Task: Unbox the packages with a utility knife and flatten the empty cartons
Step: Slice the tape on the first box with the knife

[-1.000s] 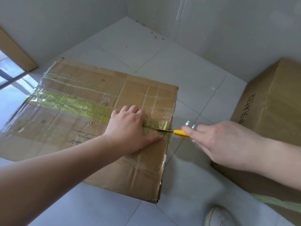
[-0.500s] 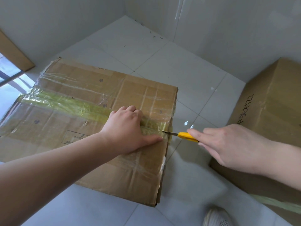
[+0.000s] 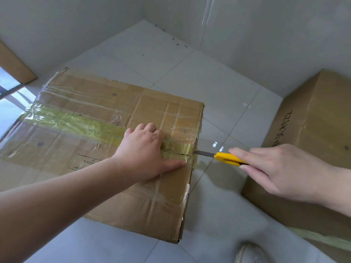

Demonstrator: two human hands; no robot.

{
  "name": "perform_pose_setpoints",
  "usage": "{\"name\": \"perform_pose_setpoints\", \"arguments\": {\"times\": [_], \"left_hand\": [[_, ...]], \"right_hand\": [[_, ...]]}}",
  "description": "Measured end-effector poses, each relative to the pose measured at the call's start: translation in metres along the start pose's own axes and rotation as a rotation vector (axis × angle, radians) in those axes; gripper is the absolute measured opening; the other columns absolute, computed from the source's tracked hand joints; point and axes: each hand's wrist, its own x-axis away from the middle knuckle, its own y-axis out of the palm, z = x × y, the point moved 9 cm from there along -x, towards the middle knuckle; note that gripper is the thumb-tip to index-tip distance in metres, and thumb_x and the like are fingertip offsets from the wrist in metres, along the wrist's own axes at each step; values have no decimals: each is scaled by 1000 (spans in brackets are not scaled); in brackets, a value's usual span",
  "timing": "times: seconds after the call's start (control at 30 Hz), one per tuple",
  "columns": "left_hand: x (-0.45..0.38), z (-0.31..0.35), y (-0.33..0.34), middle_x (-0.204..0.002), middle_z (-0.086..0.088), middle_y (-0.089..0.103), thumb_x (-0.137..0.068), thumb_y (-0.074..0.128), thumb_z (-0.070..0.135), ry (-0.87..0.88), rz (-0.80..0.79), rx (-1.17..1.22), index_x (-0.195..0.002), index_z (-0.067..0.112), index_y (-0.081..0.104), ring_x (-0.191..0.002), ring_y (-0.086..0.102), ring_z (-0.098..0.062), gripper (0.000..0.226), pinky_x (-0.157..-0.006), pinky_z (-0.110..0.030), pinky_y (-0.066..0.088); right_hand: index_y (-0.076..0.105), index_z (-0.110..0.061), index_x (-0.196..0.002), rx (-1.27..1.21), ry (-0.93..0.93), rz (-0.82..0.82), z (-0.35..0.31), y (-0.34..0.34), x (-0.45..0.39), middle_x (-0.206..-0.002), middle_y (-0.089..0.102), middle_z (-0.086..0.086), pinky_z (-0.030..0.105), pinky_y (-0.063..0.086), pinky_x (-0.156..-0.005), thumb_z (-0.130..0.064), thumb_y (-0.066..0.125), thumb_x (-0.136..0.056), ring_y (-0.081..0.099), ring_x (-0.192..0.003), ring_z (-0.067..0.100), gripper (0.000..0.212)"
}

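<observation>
A big brown carton [image 3: 91, 103] lies on the tiled floor, its top seam sealed with yellowish tape [image 3: 76, 123]. My left hand [image 3: 146, 150] presses down on the top near the right end of the seam, thumb stretched along the tape. My right hand [image 3: 281, 171] grips a yellow utility knife [image 3: 228, 158] just off the carton's right edge. The blade tip points at the end of the seam, where the tape is slit.
A second brown carton [image 3: 315, 149] with black writing stands at the right, close behind my right hand. My white shoe [image 3: 250, 253] shows at the bottom. White walls meet in a corner beyond the cartons. A wooden frame [image 3: 15, 67] and glass lie at the far left.
My right hand has drawn the knife rightward along the seam, and the blade has come out past the carton's right edge. My left hand has stayed pressed on the top.
</observation>
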Motion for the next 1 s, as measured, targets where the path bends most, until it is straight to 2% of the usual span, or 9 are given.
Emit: {"name": "perform_pose_setpoints", "arguments": {"times": [0.13, 0.27, 0.4, 0.5, 0.6, 0.67, 0.77, 0.87, 1.0], "left_hand": [[3, 0, -4, -95, 10, 42, -59, 19, 94, -10, 30, -51, -88, 29, 36, -101, 44, -14, 73, -92, -33, 38], [5, 0, -8, -95, 11, 42, -62, 17, 94, -8, 70, -71, -93, 28, 44, -99, 45, -13, 78, -90, -32, 37], [1, -2, -13, -92, 13, 44, -63, 15, 93, 39, 149, 3, -90, 30, 41, -93, 46, -11, 73, -85, -30, 38], [-10, -11, -16, -87, 13, 47, -65, 13, 89, 43, 167, 29, -83, 28, 42, -89, 48, -11, 70, -80, -29, 37], [-23, -20, -26, -86, 11, 51, -72, 23, 85, 29, 176, 65, -80, 25, 44, -88, 52, -15, 65, -78, -31, 39], [-32, -27, -35, -90, 9, 52, -77, 35, 79, 11, 167, 115, -84, 23, 46, -92, 52, -16, 57, -81, -32, 39], [-51, -51, -57, -92, 5, 50, -82, 47, 62, -55, 190, 218, -87, 19, 47, -98, 51, -22, 43, -80, -34, 35], [-67, -67, -78, -94, 0, 48, -85, 51, 47, -72, 241, 249, -91, 17, 44, -100, 50, -26, 31, -76, -34, 29], [-79, -51, -103, -92, 1, 46, -88, 51, 42, -7, 364, 248, -96, 15, 48, -97, 50, -25, 28, -75, -33, 28]], "right_hand": [[52, -21, -72, -13, 145, -5, 15, -2, -1, -49, 39, -9, 29, 30, -34, -61, 29, -91, 35, -39, 21, 51], [39, -23, -58, 14, 295, -44, 25, -11, -6, -43, 21, -8, 24, 14, -37, -71, 26, -87, 24, -37, 19, 58], [26, -24, -57, 31, 442, -162, 31, -4, -8, -45, 28, -5, 30, 17, -41, -68, 22, -85, 26, -40, 16, 53], [38, -25, -69, -13, 505, -276, 27, 5, -11, -59, 43, -2, 36, 31, -51, -53, 30, -92, 41, -54, 22, 38], [45, -22, -108, -46, 527, -365, 18, 7, -23, -80, 54, -2, 38, 44, -68, -40, 29, -100, 53, -74, 24, 25], [26, -18, -142, -54, 558, -466, 18, 10, -32, -109, 59, 3, 35, 45, -82, -33, 27, -102, 57, -97, 23, 43], [-11, -23, -152, -151, 568, -564, 18, 5, -52, -153, 29, 0, 31, 35, -105, -24, 26, -102, 40, -131, 19, 61], [-20, -26, -149, -209, 580, -626, 19, -7, -73, -158, 12, -7, 39, 33, -110, -18, 26, -101, 35, -136, 22, 67], [2, -27, -153, -192, 638, -510, 35, -15, -90, -132, 35, 3, 39, 41, -99, -18, 31, -101, 49, -114, 25, 61]]}}
